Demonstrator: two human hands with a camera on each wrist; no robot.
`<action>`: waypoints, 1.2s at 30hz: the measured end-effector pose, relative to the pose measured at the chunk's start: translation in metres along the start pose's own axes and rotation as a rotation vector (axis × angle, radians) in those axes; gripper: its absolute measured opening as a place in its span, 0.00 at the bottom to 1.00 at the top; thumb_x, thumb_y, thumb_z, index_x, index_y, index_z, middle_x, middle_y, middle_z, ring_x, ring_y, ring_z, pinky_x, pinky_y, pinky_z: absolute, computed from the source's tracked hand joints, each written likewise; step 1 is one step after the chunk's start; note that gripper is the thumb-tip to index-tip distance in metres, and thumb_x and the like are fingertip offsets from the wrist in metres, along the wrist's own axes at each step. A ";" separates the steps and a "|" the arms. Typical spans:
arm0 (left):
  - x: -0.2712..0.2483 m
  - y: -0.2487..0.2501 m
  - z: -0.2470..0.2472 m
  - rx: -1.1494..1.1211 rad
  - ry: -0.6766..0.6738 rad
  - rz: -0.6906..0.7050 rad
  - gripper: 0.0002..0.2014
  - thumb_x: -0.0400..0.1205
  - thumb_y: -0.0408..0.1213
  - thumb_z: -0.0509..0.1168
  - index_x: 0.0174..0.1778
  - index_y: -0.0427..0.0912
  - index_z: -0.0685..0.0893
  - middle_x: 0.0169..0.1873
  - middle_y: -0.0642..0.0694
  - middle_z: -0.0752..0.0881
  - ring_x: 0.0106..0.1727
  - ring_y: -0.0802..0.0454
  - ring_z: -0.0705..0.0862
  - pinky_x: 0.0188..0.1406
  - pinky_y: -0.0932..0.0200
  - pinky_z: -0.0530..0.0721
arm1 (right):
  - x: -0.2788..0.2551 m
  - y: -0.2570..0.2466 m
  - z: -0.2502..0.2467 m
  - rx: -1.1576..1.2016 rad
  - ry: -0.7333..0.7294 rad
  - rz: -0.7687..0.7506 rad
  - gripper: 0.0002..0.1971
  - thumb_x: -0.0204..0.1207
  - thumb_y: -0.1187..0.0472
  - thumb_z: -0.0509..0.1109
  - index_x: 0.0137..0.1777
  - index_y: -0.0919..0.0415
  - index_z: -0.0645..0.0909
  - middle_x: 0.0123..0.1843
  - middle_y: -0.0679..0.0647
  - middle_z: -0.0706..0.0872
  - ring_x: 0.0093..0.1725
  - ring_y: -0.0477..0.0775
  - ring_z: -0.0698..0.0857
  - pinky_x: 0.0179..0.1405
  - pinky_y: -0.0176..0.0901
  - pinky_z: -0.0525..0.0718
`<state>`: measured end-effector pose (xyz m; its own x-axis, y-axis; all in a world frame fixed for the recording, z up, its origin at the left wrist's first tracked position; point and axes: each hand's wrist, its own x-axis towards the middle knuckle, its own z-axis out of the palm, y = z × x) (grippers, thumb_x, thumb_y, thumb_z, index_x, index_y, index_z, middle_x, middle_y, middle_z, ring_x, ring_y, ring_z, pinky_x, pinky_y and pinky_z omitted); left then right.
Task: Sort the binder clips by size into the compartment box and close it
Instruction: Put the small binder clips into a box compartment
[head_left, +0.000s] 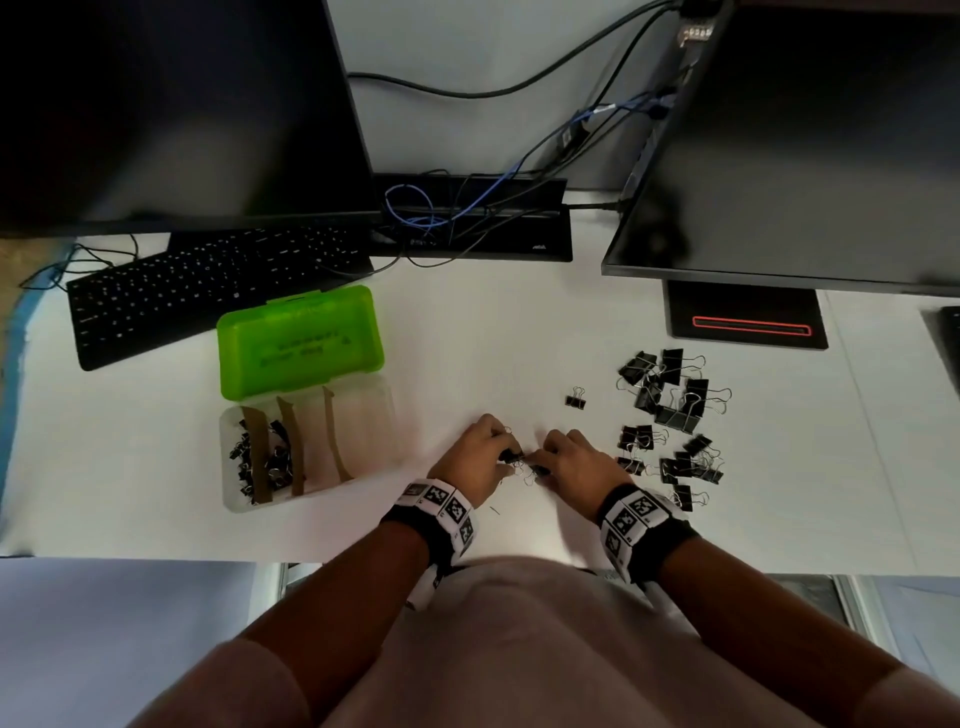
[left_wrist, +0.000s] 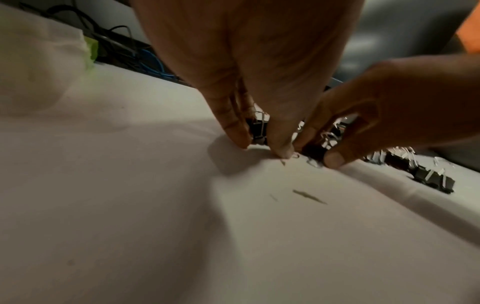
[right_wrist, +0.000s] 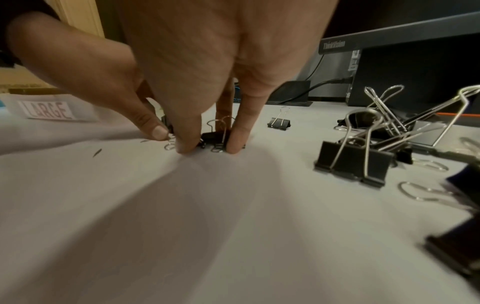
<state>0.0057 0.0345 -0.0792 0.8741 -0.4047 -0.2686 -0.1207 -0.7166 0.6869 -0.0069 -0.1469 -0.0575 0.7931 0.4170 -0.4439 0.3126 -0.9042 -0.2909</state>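
Note:
Both hands meet at the middle of the white table. My left hand (head_left: 511, 457) pinches a small black binder clip (left_wrist: 258, 131) between thumb and fingers. Just to its right, my right hand (head_left: 537, 466) pinches another small clip (right_wrist: 215, 137) against the table. The compartment box (head_left: 363, 415) lies open at the left, its green lid (head_left: 301, 343) tipped back. Small clips (head_left: 244, 457) fill its two left compartments. One wall bears a "LARGE" label (right_wrist: 48, 110). A pile of mixed clips (head_left: 670, 400) lies to the right, and a lone small clip (head_left: 576, 399) beside it.
A black keyboard (head_left: 208, 291) lies behind the box. Two dark monitors (head_left: 156, 104) (head_left: 805, 156) stand at the back, with a cable tray (head_left: 472, 218) between them and a stand base (head_left: 748, 322) behind the pile. The table's front edge (head_left: 156, 557) runs close to my body.

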 end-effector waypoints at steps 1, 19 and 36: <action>-0.001 0.001 0.001 0.032 0.016 0.003 0.09 0.76 0.29 0.69 0.52 0.41 0.85 0.57 0.45 0.75 0.56 0.51 0.79 0.63 0.59 0.77 | 0.002 0.000 0.001 0.016 0.020 -0.008 0.17 0.80 0.58 0.64 0.68 0.55 0.77 0.59 0.61 0.78 0.59 0.64 0.76 0.44 0.58 0.86; -0.010 -0.009 -0.016 -0.057 0.145 -0.149 0.07 0.77 0.27 0.65 0.44 0.43 0.85 0.47 0.45 0.80 0.47 0.50 0.82 0.50 0.65 0.77 | 0.024 -0.004 -0.007 0.435 0.176 0.078 0.13 0.69 0.58 0.77 0.55 0.55 0.86 0.50 0.55 0.83 0.48 0.55 0.83 0.50 0.37 0.76; -0.050 -0.024 -0.088 -0.086 0.601 -0.165 0.05 0.75 0.30 0.67 0.41 0.41 0.88 0.45 0.44 0.87 0.50 0.50 0.84 0.51 0.68 0.76 | 0.092 -0.084 -0.084 0.640 0.351 -0.077 0.13 0.67 0.65 0.78 0.52 0.59 0.87 0.48 0.58 0.88 0.46 0.56 0.86 0.54 0.43 0.81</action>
<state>0.0060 0.1220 -0.0228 0.9927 0.1156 0.0339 0.0548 -0.6841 0.7274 0.0838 -0.0400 -0.0026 0.9354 0.3262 -0.1363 0.0926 -0.5982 -0.7960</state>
